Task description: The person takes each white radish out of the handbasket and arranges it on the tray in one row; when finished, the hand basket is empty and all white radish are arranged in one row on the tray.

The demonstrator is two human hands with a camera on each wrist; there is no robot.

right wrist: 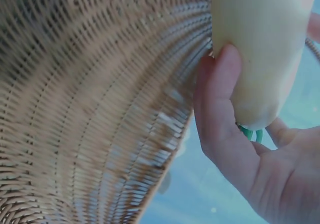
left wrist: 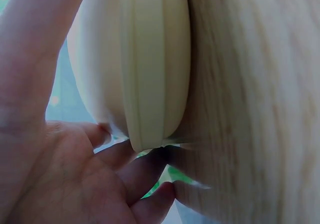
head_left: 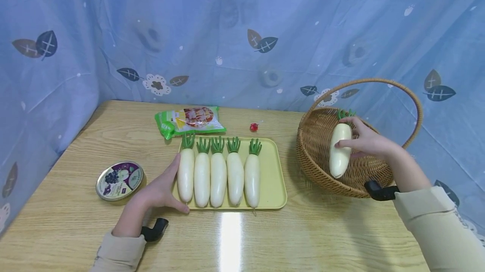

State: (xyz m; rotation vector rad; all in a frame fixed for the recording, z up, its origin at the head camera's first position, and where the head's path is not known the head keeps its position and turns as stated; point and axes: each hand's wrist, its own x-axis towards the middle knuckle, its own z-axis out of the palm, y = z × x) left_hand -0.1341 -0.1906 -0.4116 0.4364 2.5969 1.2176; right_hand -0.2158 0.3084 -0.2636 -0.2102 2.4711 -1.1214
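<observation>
In the head view my right hand (head_left: pixel 365 139) grips a white radish (head_left: pixel 340 150) with green leaf stubs, holding it tilted upright over the wicker basket (head_left: pixel 308 154). The right wrist view shows my thumb pressed along one side of this radish (right wrist: pixel 260 49), with part of the fingers behind it. On the left, my left hand (head_left: pixel 161 190) rests at the left edge of a yellow tray (head_left: pixel 273 175), thumb along the front rim and fingers spread along the side. Several white radishes (head_left: pixel 217 181) lie side by side on the tray, leaves toward the back.
A round tin (head_left: pixel 119 180) with a fruit label sits left of my left hand. Behind the tray lie a green-and-white food packet (head_left: pixel 191 120) and a small red item (head_left: pixel 254 127). The basket's tall handle (head_left: pixel 417 108) arches above its opening. A blue curtain (head_left: pixel 227 32) hangs behind the table.
</observation>
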